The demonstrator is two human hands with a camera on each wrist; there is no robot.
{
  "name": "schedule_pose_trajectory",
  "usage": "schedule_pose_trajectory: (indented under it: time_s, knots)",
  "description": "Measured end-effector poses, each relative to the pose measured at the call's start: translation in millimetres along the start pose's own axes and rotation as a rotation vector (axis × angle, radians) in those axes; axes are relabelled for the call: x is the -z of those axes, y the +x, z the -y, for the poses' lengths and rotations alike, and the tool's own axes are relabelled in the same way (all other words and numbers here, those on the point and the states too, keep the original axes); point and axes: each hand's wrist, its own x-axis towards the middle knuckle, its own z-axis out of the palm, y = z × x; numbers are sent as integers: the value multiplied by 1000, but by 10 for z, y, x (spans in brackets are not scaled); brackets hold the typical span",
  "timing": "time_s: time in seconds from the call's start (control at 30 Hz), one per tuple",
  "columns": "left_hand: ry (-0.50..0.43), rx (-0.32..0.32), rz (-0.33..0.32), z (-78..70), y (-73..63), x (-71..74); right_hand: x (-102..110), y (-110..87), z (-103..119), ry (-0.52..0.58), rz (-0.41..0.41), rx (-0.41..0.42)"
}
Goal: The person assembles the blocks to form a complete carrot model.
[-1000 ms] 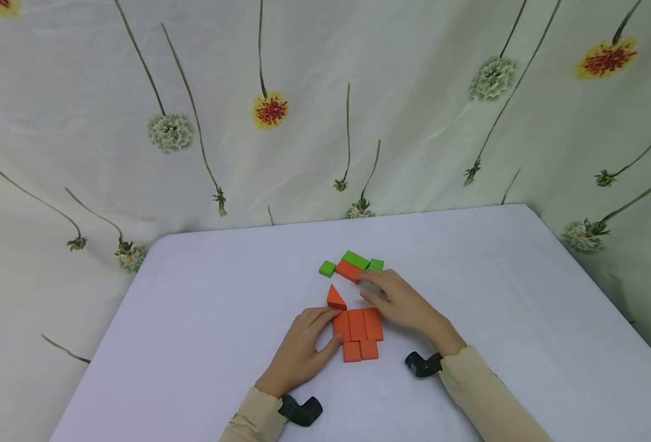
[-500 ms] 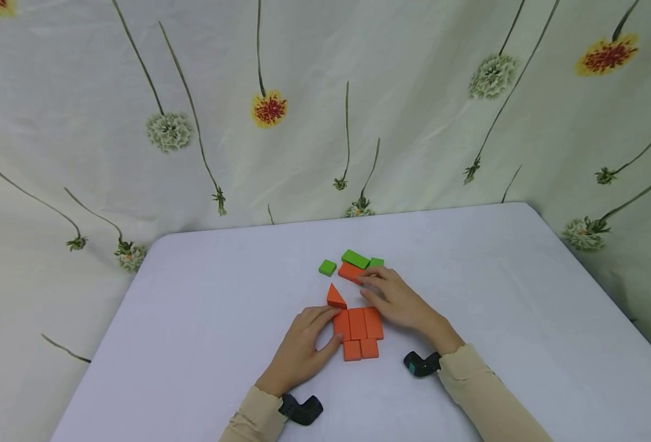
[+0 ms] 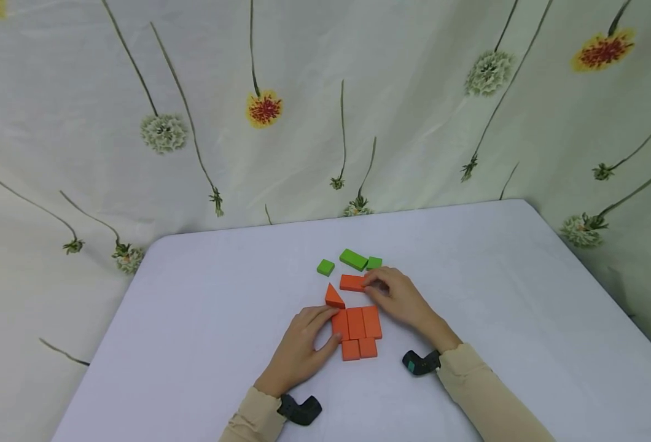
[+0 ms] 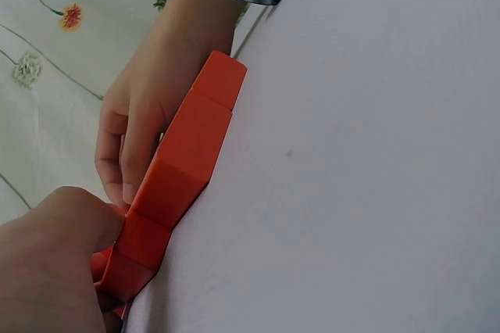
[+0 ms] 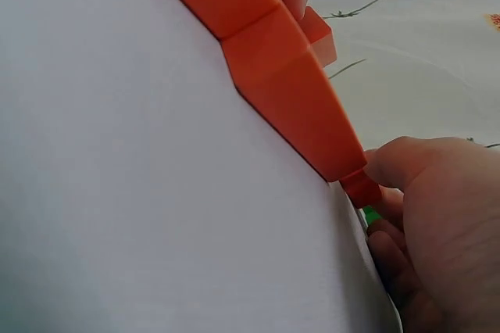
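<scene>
In the head view, several orange blocks (image 3: 355, 323) lie flat, a row of longer ones with two smaller ones along the near side. My left hand (image 3: 298, 347) holds the leftmost long block, fingertips at its far end and thumb at its near left corner. An orange triangular block (image 3: 333, 297) lies just beyond those fingertips. Farther back, my right hand (image 3: 400, 298) pinches the right end of an orange rectangular block (image 3: 351, 282). In the right wrist view, the thumb and fingers of the right hand (image 5: 445, 216) partly hide that block.
Behind the held block lie a long green block (image 3: 354, 259) and two small ones, a left green block (image 3: 325, 267) and a right green block (image 3: 374, 263). A white table (image 3: 193, 344) carries everything. Flower-patterned cloth (image 3: 303, 135) hangs behind it.
My right hand has drawn the orange rectangular block nearer, away from the long green block, and turned it more level across. The left hand stays at the grouped orange blocks.
</scene>
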Motion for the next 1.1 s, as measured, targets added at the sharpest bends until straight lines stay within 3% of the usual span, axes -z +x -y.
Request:
schedule_pose_trajectory:
  time_s: [0.4, 0.63, 0.87, 1.1]
  knots:
    - [3, 11, -4, -5, 3, 19, -6, 12, 2, 3, -4, -108]
    - [10, 18, -11, 6, -31, 13, -20, -27, 2, 65, -55, -99]
    - [13, 23, -13, 14, -41, 1, -15, -97, -6, 150, -157, -69]
    - [2, 13, -4, -5, -20, 4, 28, -232, -12, 228, -177, -143]
